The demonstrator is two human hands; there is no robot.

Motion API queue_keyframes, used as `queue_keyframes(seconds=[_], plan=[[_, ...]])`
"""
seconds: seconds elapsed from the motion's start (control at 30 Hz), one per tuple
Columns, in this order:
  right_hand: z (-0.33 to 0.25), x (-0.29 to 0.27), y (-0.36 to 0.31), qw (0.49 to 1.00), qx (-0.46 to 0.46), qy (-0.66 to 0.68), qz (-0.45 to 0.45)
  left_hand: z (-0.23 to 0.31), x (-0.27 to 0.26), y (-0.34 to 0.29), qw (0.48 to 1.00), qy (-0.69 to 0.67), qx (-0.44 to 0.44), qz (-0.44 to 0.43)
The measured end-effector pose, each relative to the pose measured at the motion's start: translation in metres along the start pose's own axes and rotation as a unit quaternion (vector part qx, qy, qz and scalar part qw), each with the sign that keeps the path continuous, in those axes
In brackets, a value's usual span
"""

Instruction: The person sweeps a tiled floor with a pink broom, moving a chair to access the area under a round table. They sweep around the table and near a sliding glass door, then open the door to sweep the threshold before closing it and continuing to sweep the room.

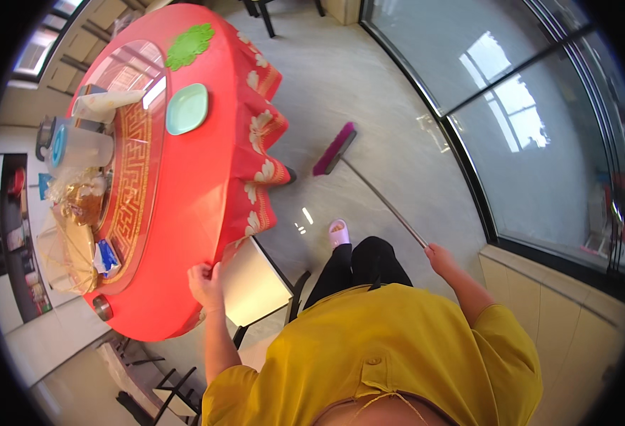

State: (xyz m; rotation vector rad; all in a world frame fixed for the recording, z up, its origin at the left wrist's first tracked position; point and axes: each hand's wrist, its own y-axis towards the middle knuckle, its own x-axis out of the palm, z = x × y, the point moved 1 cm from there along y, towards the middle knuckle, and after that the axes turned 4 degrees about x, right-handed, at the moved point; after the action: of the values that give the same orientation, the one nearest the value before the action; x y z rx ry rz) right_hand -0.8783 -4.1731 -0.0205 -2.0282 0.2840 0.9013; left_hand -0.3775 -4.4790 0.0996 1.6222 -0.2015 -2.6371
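Brightly lit, window-shaped glare on glass doors, fisheye-bent edges, black corners

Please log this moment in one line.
left hand: at red-clothed round table; right hand: holding grey broom handle; purple broom head: over grey floor

The upper end of the broom is hidden in the right hand. Whether the left hand pinches the red tablecloth or only touches it, I cannot tell. The cloth hides most of the table's legs. One slipper is visible; the other foot is covered. Things on the left shelf are too small to recognise.
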Motion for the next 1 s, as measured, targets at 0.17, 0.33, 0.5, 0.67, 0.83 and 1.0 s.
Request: queue_keyframes(seconds=[0.17, 0.33, 0.5, 0.67, 0.83, 1.0], plan=[[-0.087, -0.031, 0.071, 0.997, -0.059, -0.04, -0.029, 0.091, 0.038, 0.057, 0.989, -0.029, 0.143, 0.022], [-0.164, -0.015, 0.186, 0.98, -0.135, -0.071, -0.124, 0.195, 0.093, 0.158, 0.967, -0.02, 0.253, -0.012], [-0.209, 0.001, 0.276, 0.976, -0.119, -0.139, -0.116, 0.246, 0.153, 0.251, 0.953, 0.03, 0.303, 0.005], [-0.108, -0.076, 0.281, 0.981, -0.008, -0.115, -0.156, 0.271, 0.2, 0.331, 0.939, 0.125, 0.32, 0.013], [0.06, -0.163, 0.196, 0.975, 0.143, -0.149, -0.079, 0.269, 0.216, 0.387, 0.933, 0.216, 0.287, -0.003], [0.041, -0.24, 0.147, 0.966, 0.154, -0.208, -0.029, 0.265, 0.219, 0.422, 0.926, 0.258, 0.274, -0.018]])
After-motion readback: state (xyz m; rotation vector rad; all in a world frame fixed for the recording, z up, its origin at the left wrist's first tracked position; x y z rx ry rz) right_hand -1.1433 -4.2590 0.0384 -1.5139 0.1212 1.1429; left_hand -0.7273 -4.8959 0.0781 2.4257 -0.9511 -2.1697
